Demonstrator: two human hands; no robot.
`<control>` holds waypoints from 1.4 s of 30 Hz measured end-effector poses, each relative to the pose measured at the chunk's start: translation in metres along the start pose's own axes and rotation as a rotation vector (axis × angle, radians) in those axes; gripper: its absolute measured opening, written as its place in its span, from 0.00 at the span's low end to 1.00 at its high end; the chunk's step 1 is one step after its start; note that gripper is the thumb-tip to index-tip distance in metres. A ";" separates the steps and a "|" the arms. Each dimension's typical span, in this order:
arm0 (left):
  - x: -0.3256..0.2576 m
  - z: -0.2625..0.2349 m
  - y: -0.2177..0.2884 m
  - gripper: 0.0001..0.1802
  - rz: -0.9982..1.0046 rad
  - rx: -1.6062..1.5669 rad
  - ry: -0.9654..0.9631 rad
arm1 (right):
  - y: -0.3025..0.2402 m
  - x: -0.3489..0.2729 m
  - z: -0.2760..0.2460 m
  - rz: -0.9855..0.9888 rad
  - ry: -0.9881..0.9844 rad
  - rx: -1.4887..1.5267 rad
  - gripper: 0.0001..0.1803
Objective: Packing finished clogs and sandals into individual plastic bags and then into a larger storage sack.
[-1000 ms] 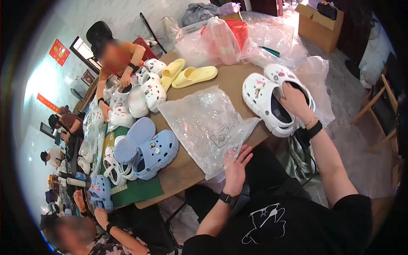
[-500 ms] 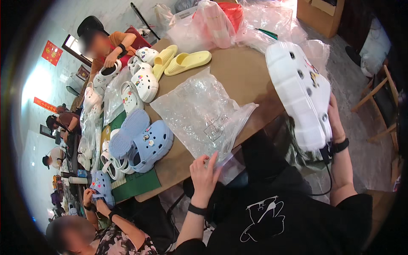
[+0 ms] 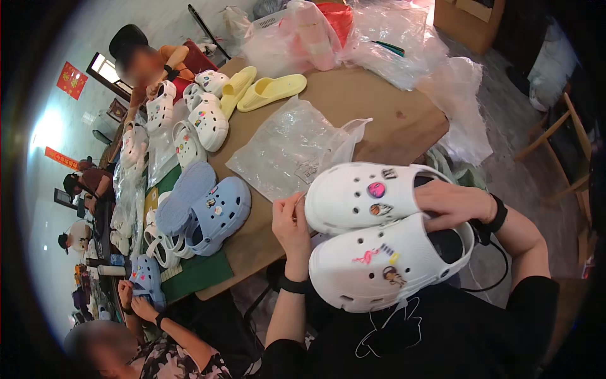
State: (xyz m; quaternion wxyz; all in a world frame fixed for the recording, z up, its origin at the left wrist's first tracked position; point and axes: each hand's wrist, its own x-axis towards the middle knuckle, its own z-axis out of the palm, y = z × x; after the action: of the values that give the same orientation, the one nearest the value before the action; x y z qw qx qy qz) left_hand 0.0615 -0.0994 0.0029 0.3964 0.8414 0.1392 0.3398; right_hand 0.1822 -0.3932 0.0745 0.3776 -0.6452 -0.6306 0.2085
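A pair of white clogs with colourful charms hangs in front of me, the upper clog (image 3: 344,199) alongside the lower clog (image 3: 353,271). My right hand (image 3: 451,202) is closed on the pair, its fingertips hidden in the shoe openings. Just left of the toes, my left hand (image 3: 292,224) pinches the near edge of a clear plastic bag (image 3: 271,151), which lies flat on the brown tabletop. The clogs cover part of the bag's near end, so its mouth is mostly hidden.
Blue clogs (image 3: 221,211) stand on a green mat (image 3: 199,278). Behind them are several white clogs (image 3: 208,120) and yellow slippers (image 3: 271,93). Plastic wrapping (image 3: 404,54) heaps at the far edge. Co-workers sit along the left; a wooden chair (image 3: 562,139) stands at right.
The white clogs have swung from the upper right down and left to the bag's near end, toes now toward it. My left hand has closed from spread fingers to a pinch.
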 end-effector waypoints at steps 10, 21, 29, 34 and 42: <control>-0.021 -0.023 -0.008 0.16 0.185 0.144 -0.003 | 0.012 0.026 0.012 0.217 -0.074 -0.246 0.16; -0.025 -0.032 0.002 0.19 0.234 0.080 -0.119 | 0.008 0.023 0.025 0.356 0.063 -0.243 0.16; -0.044 -0.047 0.026 0.18 0.301 0.155 -0.038 | -0.006 0.025 0.049 0.492 0.333 -0.181 0.16; -0.048 -0.039 0.034 0.20 0.403 0.197 -0.034 | -0.001 0.029 0.075 0.430 0.458 -0.305 0.15; -0.025 -0.033 0.056 0.25 0.612 0.367 -0.232 | -0.006 0.041 0.081 0.498 0.520 -0.418 0.14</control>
State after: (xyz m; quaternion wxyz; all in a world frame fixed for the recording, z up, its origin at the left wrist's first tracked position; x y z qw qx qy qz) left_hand 0.0185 -0.1295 0.0491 0.1321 0.9341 -0.1060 0.3144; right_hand 0.1224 -0.3358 0.0370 0.3234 -0.8718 -0.3678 -0.0090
